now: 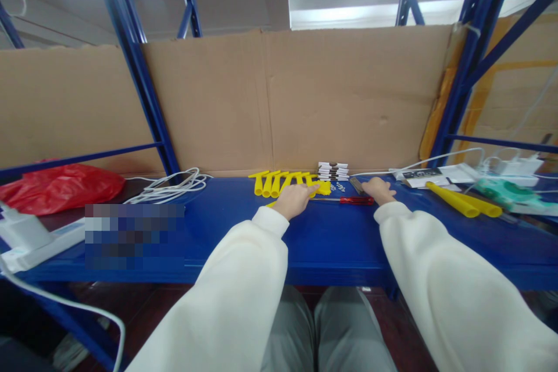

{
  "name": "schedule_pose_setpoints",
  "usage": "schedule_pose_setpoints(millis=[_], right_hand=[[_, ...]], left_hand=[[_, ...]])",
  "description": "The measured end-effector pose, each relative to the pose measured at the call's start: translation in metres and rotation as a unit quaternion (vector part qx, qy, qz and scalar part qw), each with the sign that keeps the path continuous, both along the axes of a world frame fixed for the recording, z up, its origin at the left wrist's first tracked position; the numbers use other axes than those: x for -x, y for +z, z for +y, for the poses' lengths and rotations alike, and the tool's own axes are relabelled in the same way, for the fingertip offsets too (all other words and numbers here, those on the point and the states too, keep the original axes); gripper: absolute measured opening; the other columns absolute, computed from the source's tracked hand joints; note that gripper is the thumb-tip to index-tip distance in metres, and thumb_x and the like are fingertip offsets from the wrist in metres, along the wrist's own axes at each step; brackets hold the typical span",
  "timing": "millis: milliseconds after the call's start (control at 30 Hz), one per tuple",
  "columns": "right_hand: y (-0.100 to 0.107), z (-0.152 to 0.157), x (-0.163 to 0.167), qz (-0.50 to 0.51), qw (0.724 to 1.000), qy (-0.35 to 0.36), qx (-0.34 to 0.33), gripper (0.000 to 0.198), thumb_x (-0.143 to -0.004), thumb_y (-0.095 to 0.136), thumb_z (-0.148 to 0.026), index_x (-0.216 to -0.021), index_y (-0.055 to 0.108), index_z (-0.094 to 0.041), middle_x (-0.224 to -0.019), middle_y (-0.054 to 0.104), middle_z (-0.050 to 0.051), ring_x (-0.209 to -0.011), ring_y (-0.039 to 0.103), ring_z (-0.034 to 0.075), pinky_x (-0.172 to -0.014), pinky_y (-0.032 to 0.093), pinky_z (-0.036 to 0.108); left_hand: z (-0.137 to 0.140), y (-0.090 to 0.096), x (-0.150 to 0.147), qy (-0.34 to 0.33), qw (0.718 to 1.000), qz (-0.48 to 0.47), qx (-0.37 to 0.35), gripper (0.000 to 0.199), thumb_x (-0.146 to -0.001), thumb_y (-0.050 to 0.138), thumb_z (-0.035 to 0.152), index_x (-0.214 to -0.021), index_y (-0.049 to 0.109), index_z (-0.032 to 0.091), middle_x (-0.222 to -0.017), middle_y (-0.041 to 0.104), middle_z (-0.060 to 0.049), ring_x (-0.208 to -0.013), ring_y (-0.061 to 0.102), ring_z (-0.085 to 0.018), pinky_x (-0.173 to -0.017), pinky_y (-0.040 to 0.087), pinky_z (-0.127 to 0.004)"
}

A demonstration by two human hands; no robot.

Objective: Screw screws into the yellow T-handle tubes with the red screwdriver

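Note:
My left hand (293, 201) is over the blue tabletop, just in front of a row of yellow T-shaped plastic handles (275, 186). One of its fingers stretches right toward small yellow pieces (323, 188); its other fingers are largely hidden. Farther right, my right hand (377, 189) has its fingertips at the edge of a dark grey flat piece (356, 186), whose kind I cannot make out. Between the hands lies a screwdriver (356, 201) with a red handle. Small silver screws (340, 187) are scattered behind it, in front of a stack of white-and-dark packets (333, 171).
Two yellow tubes (460, 202) lie to the right, near a white box (424, 178) and a green package (512, 193). Coiled white cable (174, 185), a red plastic bag (65, 186) and a white power strip (47, 244) are at left. Cardboard (340, 93) backs the blue bench.

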State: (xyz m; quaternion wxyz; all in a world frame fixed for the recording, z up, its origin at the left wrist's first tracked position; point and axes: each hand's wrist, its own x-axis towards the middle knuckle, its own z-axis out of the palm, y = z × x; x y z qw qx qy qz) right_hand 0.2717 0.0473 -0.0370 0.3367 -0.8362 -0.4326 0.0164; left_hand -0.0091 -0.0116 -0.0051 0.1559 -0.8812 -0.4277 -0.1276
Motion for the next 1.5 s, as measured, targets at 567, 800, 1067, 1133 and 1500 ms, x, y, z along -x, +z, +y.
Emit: schedule_pose_setpoints(millis=[567, 800, 1067, 1133, 1500], right_hand=[[0.018, -0.042, 0.071, -0.349, 0.859, 0.366, -0.077, 0.061, -0.088, 0.047, -0.013, -0.147, 0.054, -0.024, -0.150, 0.055, 0.014, -0.136, 0.047, 0.033, -0.105, 0.042, 0.055], [0.018, -0.044, 0.077, -0.369, 0.850, 0.374, -0.027, 0.067, -0.087, 0.043, -0.006, -0.151, 0.050, -0.025, -0.154, 0.052, 0.011, -0.141, 0.046, 0.031, -0.111, 0.036, 0.061], [0.021, -0.047, 0.079, -0.353, 0.846, 0.398, -0.044, 0.059, -0.091, 0.042, -0.008, -0.144, 0.059, -0.026, -0.149, 0.058, 0.012, -0.140, 0.048, 0.031, -0.111, 0.033, 0.062], [0.020, -0.046, 0.078, -0.354, 0.842, 0.404, -0.056, 0.055, -0.092, 0.044, -0.010, -0.142, 0.061, -0.026, -0.146, 0.060, 0.013, -0.138, 0.050, 0.031, -0.111, 0.032, 0.061], [0.025, -0.051, 0.082, -0.344, 0.844, 0.409, -0.047, 0.044, -0.092, 0.048, -0.009, -0.129, 0.069, -0.022, -0.133, 0.069, 0.015, -0.129, 0.058, 0.030, -0.113, 0.028, 0.057]], left_hand=[[0.002, -0.002, 0.000, -0.006, 1.000, -0.002, -0.026, 0.034, -0.099, 0.047, 0.018, -0.128, 0.065, 0.020, -0.122, 0.074, -0.011, -0.109, 0.071, -0.022, -0.090, 0.054, -0.032], [0.001, -0.001, 0.001, -0.029, 0.999, -0.009, -0.040, 0.035, -0.097, 0.052, 0.016, -0.129, 0.065, 0.022, -0.120, 0.074, -0.010, -0.111, 0.070, -0.021, -0.093, 0.053, -0.031], [-0.003, 0.002, 0.000, -0.028, 0.999, 0.009, -0.029, 0.037, -0.101, 0.045, 0.021, -0.131, 0.066, 0.025, -0.116, 0.073, -0.010, -0.107, 0.070, -0.022, -0.090, 0.053, -0.032], [-0.003, 0.002, 0.000, -0.032, 0.999, 0.006, -0.033, 0.037, -0.101, 0.046, 0.021, -0.131, 0.066, 0.026, -0.116, 0.073, -0.009, -0.106, 0.069, -0.022, -0.089, 0.053, -0.032], [0.005, -0.002, 0.000, -0.048, 0.997, 0.028, -0.056, 0.047, -0.098, 0.044, 0.011, -0.137, 0.064, 0.027, -0.110, 0.072, -0.010, -0.108, 0.067, -0.022, -0.092, 0.050, -0.033]])
